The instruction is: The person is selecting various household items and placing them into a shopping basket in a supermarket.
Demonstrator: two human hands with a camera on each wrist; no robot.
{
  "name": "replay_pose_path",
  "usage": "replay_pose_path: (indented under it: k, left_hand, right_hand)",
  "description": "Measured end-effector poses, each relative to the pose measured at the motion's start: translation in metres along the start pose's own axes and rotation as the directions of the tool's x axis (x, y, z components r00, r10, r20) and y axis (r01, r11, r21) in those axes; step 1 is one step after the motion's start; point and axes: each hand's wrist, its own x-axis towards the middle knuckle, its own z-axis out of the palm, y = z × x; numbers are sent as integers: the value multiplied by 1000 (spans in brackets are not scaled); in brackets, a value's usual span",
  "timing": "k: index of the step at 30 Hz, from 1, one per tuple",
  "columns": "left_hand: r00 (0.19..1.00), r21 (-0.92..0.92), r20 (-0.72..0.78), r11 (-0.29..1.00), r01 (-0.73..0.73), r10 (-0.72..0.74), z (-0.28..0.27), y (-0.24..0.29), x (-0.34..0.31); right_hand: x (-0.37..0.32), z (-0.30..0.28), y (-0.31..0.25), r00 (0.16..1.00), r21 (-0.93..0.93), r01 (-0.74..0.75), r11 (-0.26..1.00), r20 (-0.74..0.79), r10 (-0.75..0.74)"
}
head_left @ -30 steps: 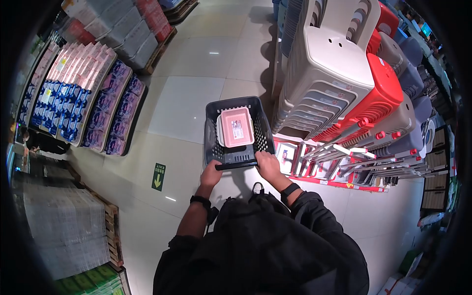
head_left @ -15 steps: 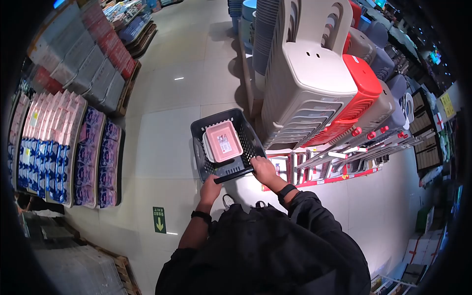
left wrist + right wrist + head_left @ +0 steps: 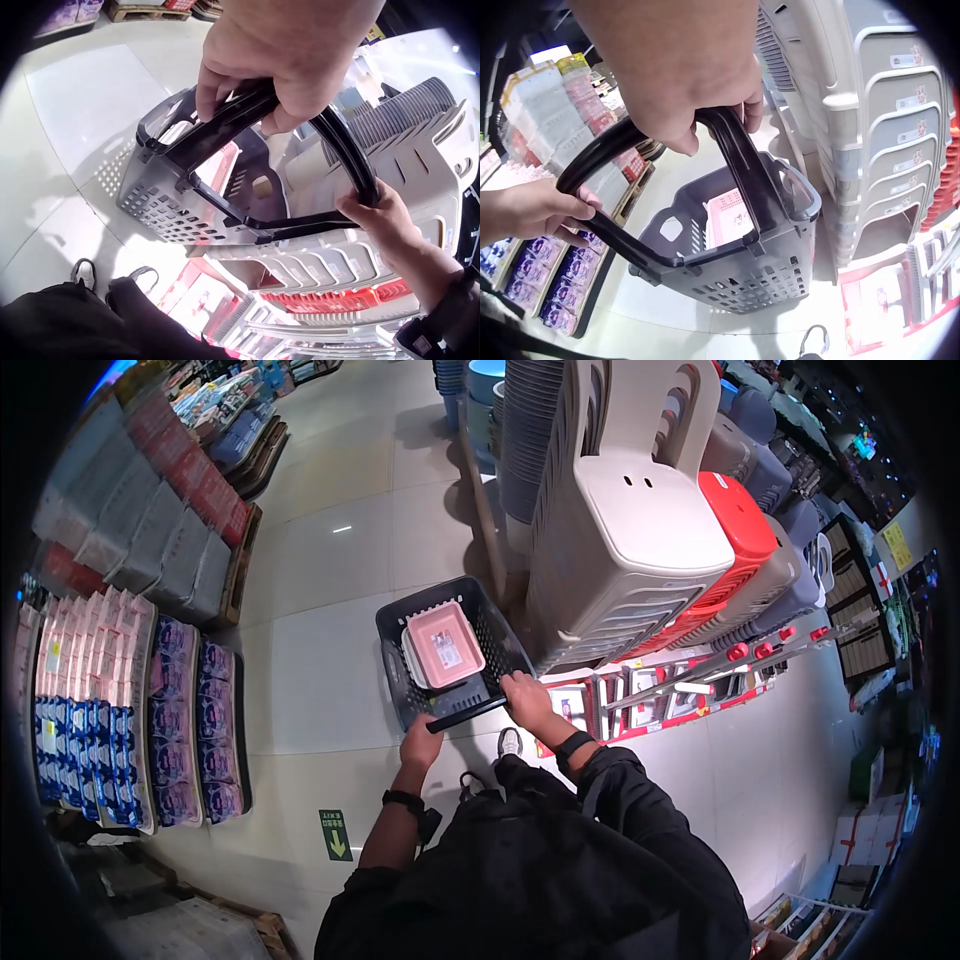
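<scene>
In the head view a dark grey shopping basket (image 3: 395, 625) is held out in front of the body, with perforated sides. My left hand (image 3: 419, 745) grips the near left end of its black handle (image 3: 470, 714), and my right hand (image 3: 528, 701) grips the right end. From the left wrist view, the fingers of the left hand (image 3: 289, 56) curl round the handle bar. The right wrist view has the right hand (image 3: 694, 82) wrapped over the opposite part. Inside the basket lies a pink plastic basin (image 3: 431, 622) with a label, stacked over a white one (image 3: 408, 660).
Tall stacks of beige stools (image 3: 655, 520) and red stools (image 3: 735, 530) stand close to the basket's right. Below them is a red-edged display (image 3: 650, 735). Purple tissue packs (image 3: 218, 730) and wrapped cartons (image 3: 160, 540) line the left. A green exit sign (image 3: 335, 834) marks the floor.
The basket has shifted left and tilted in the head view, both hands still on its handle. The tissue packs and exit sign sit lower now, and the feet have changed position.
</scene>
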Motion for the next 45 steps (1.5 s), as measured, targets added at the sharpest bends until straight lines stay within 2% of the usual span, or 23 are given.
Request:
replay_pose_path:
  k: [4, 6, 10, 20, 21, 23, 24, 26, 28, 29, 30, 32, 33, 34, 35, 36, 37, 38, 39, 41, 42, 44, 45]
  left_hand:
    - [998, 23, -26, 998, 64, -63, -3, 1, 29]
    - [998, -37, -46, 998, -50, 48, -6, -4, 41]
    - [996, -23, -67, 998, 54, -55, -16, 6, 66]
    - [997, 25, -39, 998, -60, 61, -34, 4, 118]
    - [996, 33, -5, 995, -92, 92, -35, 5, 123]
    - [999, 33, 43, 999, -31, 29, -41, 8, 131]
    - [995, 35, 69, 997, -70, 67, -44, 8, 137]
    - [970, -1, 203, 991, -133, 130, -53, 7, 148]
    - [910, -31, 386, 989, -147, 148, -74, 29, 153]
    - [851, -142, 465, 969, -203, 246, -96, 66, 144]
    - [836, -139, 483, 966, -219, 259, -100, 82, 154]
    - [822, -416, 378, 871, -260, 426, -102, 109, 172]
    - [808, -413, 389, 868, -276, 442, -102, 128, 182]
    - [802, -542, 347, 802, -252, 486, -100, 150, 192]
    - [798, -659, 302, 719, -220, 521, -95, 172, 201]
    - [785, -657, 310, 718, -231, 536, -83, 190, 213]
    - [783, -707, 285, 673, -218, 553, -68, 209, 225]
    - [782, -754, 257, 624, -205, 567, -55, 225, 236]
    - [780, -741, 233, 625, -244, 581, -46, 250, 236]
    - [769, -738, 201, 610, -288, 607, -29, 301, 218]
    - [754, -761, 193, 581, -289, 628, -10, 310, 232]
    - [783, -806, 188, 549, -222, 592, 8, 343, 226]
    - [785, -803, 177, 548, -233, 593, 14, 355, 224]
  right_hand:
    - [28, 2, 4, 1000, 6, -4, 1000, 26, 4]
    - [40, 0, 6, 998, 24, 3, 1000, 55, -4]
    - [65, 5, 9, 997, 50, 9, 999, 74, -13]
    - [109, 10, 11, 998, 26, -3, 1000, 58, 2]
    - [112, 10, 12, 998, 42, -17, 999, 63, 14]
    - [115, 8, 11, 995, 93, -60, 994, 85, 52]
    - [116, 5, 12, 993, 125, -79, 989, 96, 68]
    - [113, 1, 15, 999, 211, -46, 976, 16, 43]
    - [106, -25, 17, 996, 192, -89, 977, 12, 89]
    - [99, -41, 21, 989, 287, -141, 948, 2, 146]
    - [89, -58, 23, 979, 382, -186, 905, -2, 202]
    - [72, -106, 26, 906, 527, -385, 757, 59, 420]
    - [62, -126, 31, 879, 629, -387, 674, 31, 476]
    - [50, -146, 35, 795, 657, -486, 577, 58, 604]
    - [38, -160, 43, 736, 723, -447, 526, -36, 676]
    - [27, -168, 52, 642, 796, -336, 503, -197, 741]
    - [18, -182, 62, 551, 808, -232, 541, -349, 758]
    - [12, -189, 76, 417, 794, -162, 585, -482, 770]
    - [11, -200, 84, 301, 793, -74, 605, -560, 771]
    - [9, -212, 118, 131, 761, -104, 640, -628, 767]
    - [12, -219, 134, 58, 753, -101, 650, -647, 760]
    - [23, -231, 168, -16, 747, -18, 665, -665, 747]
    - [23, -241, 181, 66, 808, -26, 588, -586, 808]
